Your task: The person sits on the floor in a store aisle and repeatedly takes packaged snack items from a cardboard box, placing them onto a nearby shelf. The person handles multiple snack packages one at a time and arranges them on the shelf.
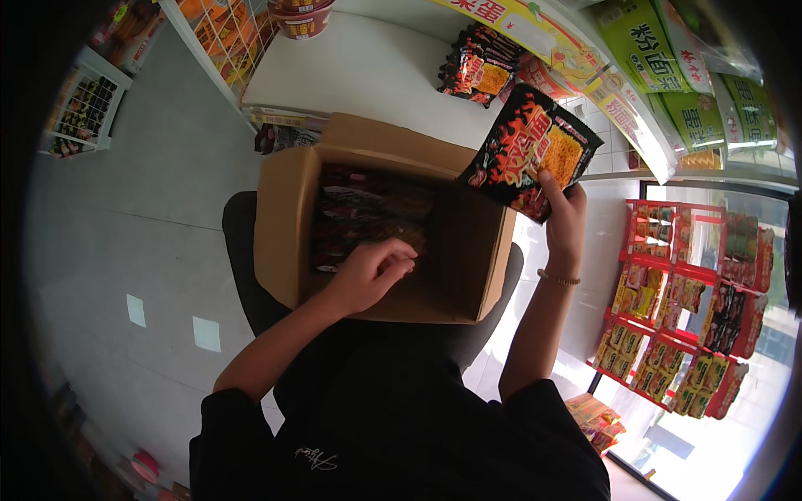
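Observation:
My right hand holds a black packet of instant noodles by its lower right edge, above the right rim of an open cardboard box. Flames and a noodle block are printed on the packet. Over the box opening is my left hand, fingers curled; whether it touches anything inside cannot be told. Dark noodle packets lie in the left part of the box, in shadow. A row of similar black packets stands on the white shelf beyond the box.
A dark chair seat is under the box. Red bowls and a white wire divider stand at the shelf's left. An upper shelf edge with a printed strip overhangs at the right. Red racks of packets stand by the window.

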`<state>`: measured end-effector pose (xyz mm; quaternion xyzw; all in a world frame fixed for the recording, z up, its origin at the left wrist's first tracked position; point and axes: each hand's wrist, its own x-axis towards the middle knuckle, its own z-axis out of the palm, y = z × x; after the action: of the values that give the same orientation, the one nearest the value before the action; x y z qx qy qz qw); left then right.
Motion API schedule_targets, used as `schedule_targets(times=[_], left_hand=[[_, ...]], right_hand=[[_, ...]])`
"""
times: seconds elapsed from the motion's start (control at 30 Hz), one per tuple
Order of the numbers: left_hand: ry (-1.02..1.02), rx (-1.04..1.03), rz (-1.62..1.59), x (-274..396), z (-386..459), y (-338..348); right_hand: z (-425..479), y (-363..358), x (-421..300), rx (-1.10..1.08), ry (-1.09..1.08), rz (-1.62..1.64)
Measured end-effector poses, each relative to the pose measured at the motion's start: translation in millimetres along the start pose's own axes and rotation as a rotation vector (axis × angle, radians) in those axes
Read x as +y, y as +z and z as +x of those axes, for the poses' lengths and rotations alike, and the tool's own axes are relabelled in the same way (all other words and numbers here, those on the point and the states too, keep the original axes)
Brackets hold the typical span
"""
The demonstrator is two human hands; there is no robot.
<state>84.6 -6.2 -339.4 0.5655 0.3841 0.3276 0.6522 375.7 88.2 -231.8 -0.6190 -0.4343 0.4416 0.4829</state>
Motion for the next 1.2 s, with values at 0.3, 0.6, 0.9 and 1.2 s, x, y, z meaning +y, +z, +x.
schedule_targets(times=[0.3,0.6,0.9,1.2], left_hand=[[-0.003,0.055,0.128,9,4,0],[0.002,0.025,0.286,6,12,-2],[0.009,0.032,0.333,5,15,-1],[0.032,0.041,0.359,3,14,0]], right_hand=[[157,21,101,-0.046,-0.089,-0.139],[219,30,163,-0.07,-0.178,-0.271],[248,21,170,-0.136,-0.17,-0.359],[251,22,163,-0.126,-0.19,-0.602]])
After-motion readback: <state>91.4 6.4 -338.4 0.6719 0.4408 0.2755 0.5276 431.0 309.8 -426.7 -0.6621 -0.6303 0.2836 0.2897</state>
